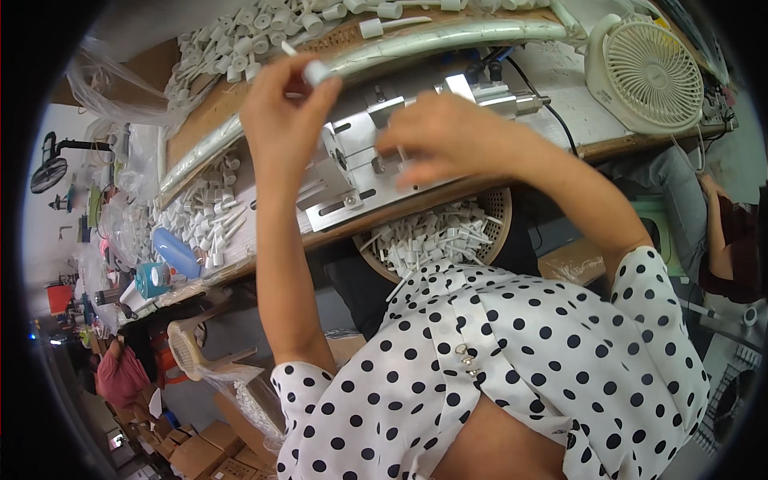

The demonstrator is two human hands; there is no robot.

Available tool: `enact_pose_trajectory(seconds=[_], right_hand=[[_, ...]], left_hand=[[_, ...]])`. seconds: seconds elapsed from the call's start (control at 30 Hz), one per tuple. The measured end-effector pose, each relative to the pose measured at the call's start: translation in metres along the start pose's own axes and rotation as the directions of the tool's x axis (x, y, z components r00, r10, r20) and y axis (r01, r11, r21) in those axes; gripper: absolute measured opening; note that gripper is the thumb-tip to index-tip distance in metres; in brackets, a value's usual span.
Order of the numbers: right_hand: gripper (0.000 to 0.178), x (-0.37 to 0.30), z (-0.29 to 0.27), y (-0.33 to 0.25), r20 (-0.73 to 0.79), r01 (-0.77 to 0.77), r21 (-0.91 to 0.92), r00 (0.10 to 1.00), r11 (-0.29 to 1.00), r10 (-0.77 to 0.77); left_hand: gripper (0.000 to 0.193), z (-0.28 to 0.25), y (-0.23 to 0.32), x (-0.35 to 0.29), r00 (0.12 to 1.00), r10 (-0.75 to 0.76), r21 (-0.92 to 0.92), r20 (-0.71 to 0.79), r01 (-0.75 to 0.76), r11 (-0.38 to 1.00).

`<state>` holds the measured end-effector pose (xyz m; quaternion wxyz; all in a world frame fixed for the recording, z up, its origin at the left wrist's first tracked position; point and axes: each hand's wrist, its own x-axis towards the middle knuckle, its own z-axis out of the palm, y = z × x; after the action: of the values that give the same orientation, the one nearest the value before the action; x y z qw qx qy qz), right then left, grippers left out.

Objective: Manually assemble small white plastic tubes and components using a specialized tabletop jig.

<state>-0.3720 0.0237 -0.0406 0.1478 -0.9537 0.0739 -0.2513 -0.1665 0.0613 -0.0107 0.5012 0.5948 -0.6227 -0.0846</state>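
Note:
My left hand (284, 108) is raised at the far side of the bench, pinching a white cap with a thin stem (317, 74) between thumb and fingers. Below and to its right lies a metal fixture (340, 188) with a plate, blocks and bolts. Over the middle of this fixture is my right hand (440, 136), its fingers smeared by motion. A thin pale stick shows near those fingertips, but I cannot tell whether they grip it. Part of the fixture is hidden behind the right hand.
White stemmed caps lie heaped behind a plastic-wrapped curved rail (448, 36) and at the bench's left. A round basket (502, 212) of similar pieces sits below the bench edge. A white fan (652, 72) stands at right. Another person (720, 232) sits beyond it.

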Motion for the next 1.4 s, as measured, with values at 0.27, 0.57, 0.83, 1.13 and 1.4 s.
enact_pose_trajectory(seconds=[0.27,0.57,0.83,1.13,1.4], right_hand=[[0.031,0.088,-0.032,0.063,-0.178,-0.482,-0.547,0.866,0.685,0.467],[0.022,0.045,-0.035,0.039,-0.388,-0.363,-0.108,0.873,0.925,0.297],[0.024,-0.027,-0.032,-0.012,-0.320,-0.132,0.113,0.934,0.985,0.161],[0.012,-0.025,0.013,-0.012,-0.124,0.114,-0.108,0.984,0.988,-0.128],[0.010,-0.009,0.021,-0.010,-0.088,0.087,-0.171,0.991,0.981,-0.103]], left_hand=[[0.036,0.027,0.019,-0.107,0.875,0.416,0.184,0.247,-0.463,0.867],[0.035,0.038,0.024,-0.101,0.920,0.193,0.315,0.342,-0.306,0.899],[0.037,0.023,0.026,-0.076,0.871,0.230,0.205,0.434,-0.344,0.916],[0.020,-0.022,-0.065,0.062,0.998,0.037,0.748,-0.051,0.014,0.663],[0.024,-0.015,-0.070,0.067,0.960,0.253,0.673,-0.116,-0.112,0.731]])
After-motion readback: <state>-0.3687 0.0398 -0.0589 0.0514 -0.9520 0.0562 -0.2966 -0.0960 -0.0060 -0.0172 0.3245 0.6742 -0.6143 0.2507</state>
